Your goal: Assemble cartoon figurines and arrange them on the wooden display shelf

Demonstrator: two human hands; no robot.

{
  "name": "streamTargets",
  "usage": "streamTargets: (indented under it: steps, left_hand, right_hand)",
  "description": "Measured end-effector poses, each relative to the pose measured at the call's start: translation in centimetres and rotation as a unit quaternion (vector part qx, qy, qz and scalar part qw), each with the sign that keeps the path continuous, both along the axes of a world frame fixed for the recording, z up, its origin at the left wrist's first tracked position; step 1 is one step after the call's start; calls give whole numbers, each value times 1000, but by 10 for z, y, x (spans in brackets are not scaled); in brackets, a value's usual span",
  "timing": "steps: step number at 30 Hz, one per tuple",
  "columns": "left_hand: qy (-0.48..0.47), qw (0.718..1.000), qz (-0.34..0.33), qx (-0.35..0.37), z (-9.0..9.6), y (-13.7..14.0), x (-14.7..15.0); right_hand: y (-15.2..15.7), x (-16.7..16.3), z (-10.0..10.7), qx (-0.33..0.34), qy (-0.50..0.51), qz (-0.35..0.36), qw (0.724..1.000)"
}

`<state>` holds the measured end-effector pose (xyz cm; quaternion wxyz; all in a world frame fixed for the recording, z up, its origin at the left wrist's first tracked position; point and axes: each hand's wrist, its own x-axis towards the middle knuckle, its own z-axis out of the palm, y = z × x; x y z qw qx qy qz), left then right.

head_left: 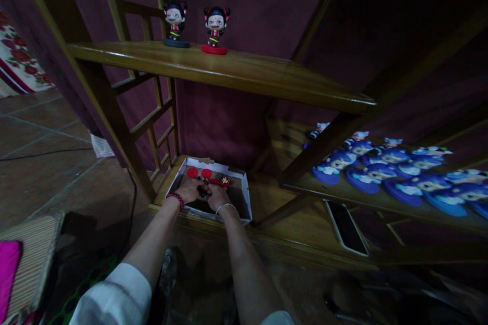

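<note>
Box point(247, 199), long axis sideways, around left hand point(189, 192) and right hand point(218, 197).

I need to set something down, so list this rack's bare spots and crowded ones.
Bare: the upper shelf, right of the red-based figure; the bottom board, between the box and phone. Crowded: the right shelf, with its rows of blue figures; the box, where left hand and right hand meet near red discs.

Before me, the shelf point(244, 65) is glossy, varnished-looking wood, the box point(247, 194) matt cardboard, the figurines point(215, 24) smooth and plastic-looking, the curtain point(221, 117) dull cloth; my silvery bracelet point(224, 205) shines like metal.
</note>
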<state>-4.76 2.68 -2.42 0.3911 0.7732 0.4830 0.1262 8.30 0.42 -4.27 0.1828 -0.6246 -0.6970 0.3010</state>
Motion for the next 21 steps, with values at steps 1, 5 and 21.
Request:
streamTargets:
  steps: [1,5,21]
  left_hand:
    - [4,1000,5,5,1,0,0]
    - [23,999,10,21,3,-2,2]
    - [64,996,28,57,10,-4,4]
  right_hand:
    - [0,0,-1,0,-4,-3,1000]
    - [0,1,1,-3,-25,-10,1000]
    - [-3,2,8,6,30,-32,999]
